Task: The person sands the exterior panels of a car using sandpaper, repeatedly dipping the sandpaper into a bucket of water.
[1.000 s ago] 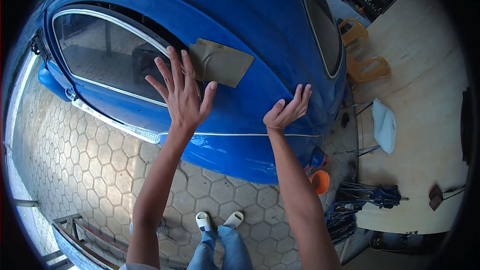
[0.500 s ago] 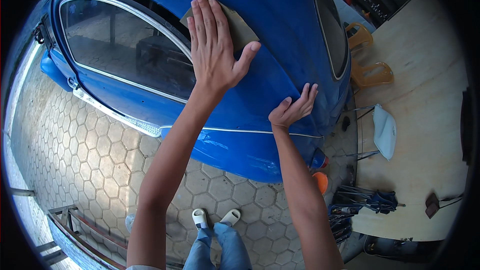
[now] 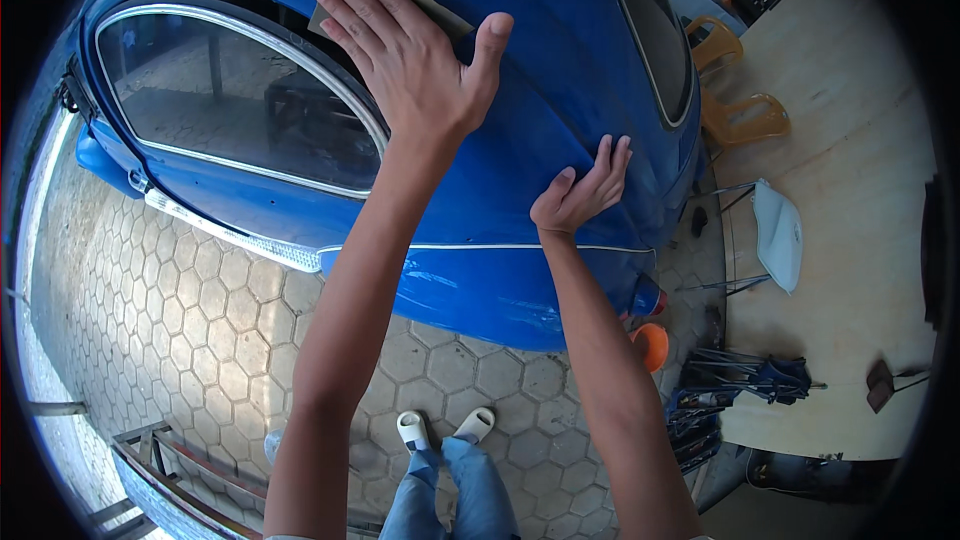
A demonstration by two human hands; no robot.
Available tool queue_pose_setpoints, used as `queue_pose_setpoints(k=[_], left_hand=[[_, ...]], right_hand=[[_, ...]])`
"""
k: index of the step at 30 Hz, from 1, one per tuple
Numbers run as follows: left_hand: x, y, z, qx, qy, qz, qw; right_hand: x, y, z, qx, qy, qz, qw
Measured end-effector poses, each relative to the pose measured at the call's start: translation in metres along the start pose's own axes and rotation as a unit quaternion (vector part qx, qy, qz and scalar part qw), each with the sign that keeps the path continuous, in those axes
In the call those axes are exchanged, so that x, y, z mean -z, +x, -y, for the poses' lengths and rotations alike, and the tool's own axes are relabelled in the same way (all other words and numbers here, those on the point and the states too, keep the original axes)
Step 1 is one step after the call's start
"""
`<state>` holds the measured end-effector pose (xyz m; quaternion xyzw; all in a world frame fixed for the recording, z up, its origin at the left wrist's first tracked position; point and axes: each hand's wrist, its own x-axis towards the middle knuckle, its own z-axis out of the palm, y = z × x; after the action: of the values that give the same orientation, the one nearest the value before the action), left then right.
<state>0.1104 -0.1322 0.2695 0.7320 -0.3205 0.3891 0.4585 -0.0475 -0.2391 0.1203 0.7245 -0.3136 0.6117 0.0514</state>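
My left hand (image 3: 415, 70) lies flat on the blue car's (image 3: 500, 175) bodywork, just above the rear end of the side window (image 3: 240, 90). Its fingers are stretched out and the thumb stands away. Under the fingers is a thin brownish-grey sheet (image 3: 440, 12) that looks like sandpaper, mostly covered by the hand; its edges show beyond the knuckles and by the window frame. Lower and to the right, my right hand (image 3: 585, 190) rests empty against the rear bodywork, fingers extended and thumb apart. Pale scuffs mark the fender (image 3: 480, 290) below the light trim strip.
An orange bucket (image 3: 652, 345) stands by the tail lamp. To the right are a white chair (image 3: 778, 235), brown plastic chairs (image 3: 750, 120) and a bundle of dark folded frames (image 3: 745, 380). A metal-framed bench (image 3: 190, 485) is at lower left on hexagonal paving (image 3: 220, 290).
My left hand and the sheet under it have slid up and left along the bodywork toward the window's upper edge. The right hand stays on the car; the view has shifted slightly.
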Motion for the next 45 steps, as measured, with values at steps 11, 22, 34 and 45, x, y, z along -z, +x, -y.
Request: queue_pose_setpoints(k=[11, 22, 34, 45], left_hand=[[0.0, -0.049, -0.026, -0.054, 0.013, 0.107, 0.993], [0.019, -0.11, 0.021, -0.205, 0.012, 0.272, 0.94], [0.003, -0.111, 0.003, -0.097, -0.024, 0.193, 0.976], [0.001, -0.263, 0.053, -0.056, -0.065, 0.319, 0.944]], right_hand=[[0.002, -0.001, -0.003, -0.011, -0.012, -0.005, 1.0], [0.0, -0.001, 0.001, -0.01, -0.001, -0.015, 1.0], [0.005, 0.001, 0.0, -0.004, -0.003, -0.012, 1.0], [0.002, -0.005, -0.001, -0.002, -0.013, -0.003, 1.0]])
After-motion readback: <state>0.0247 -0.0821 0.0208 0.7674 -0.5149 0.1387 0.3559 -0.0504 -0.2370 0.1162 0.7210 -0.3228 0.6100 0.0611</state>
